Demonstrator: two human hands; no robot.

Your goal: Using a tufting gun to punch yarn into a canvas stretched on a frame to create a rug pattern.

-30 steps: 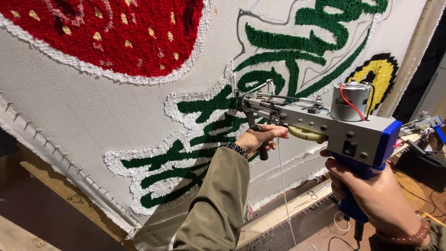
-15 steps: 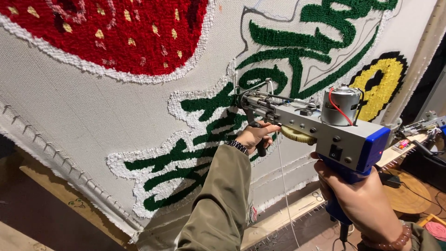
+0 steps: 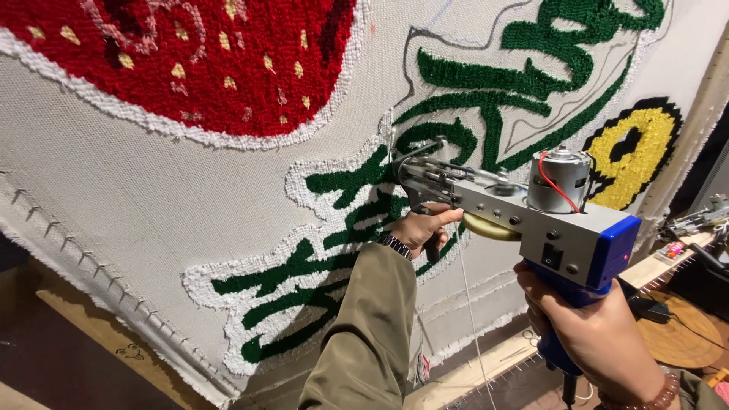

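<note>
Backing cloth point(image 3: 152, 205) fills most of the view, stretched w/ a wooden frame point(image 3: 83, 326) along its lower-left edge and a row of pins along that edge; red strawberry shape point(image 3: 197, 53) w/ yellow seeds and white outline tufted top left; green lettering point(image 3: 326, 250) w/ white outline runs diagonally centre to lower left, more green at top right; yellow-and-black figure point(image 3: 634, 156) at right edge; a few drawn outline marks on bare cloth near top centre. Cluttered bench point(image 3: 687, 235) at far right, round wooden piece point(image 3: 676, 334) below it, both partly cut off.

Tufting gun point(image 3: 524, 212) sits in front of the cloth, centre-right; grey body, blue rear, silver motor w/ red wire on top, yellow wheel underneath; needle end touches the cloth at the green lettering. A thin yarn strand point(image 3: 471, 319) hangs down from it.

Left hand point(image 3: 421, 228), olive sleeve and wristwatch, fingers wrapped tight round the gun's front grip just below the needle mechanism. Right hand point(image 3: 592, 334), bead bracelet on wrist, clenched round the blue rear handle; trigger finger hidden by the gun body.

Needle tip itself hard to make out among metal parts; cord at handle's base cut off by the lower edge.
</note>
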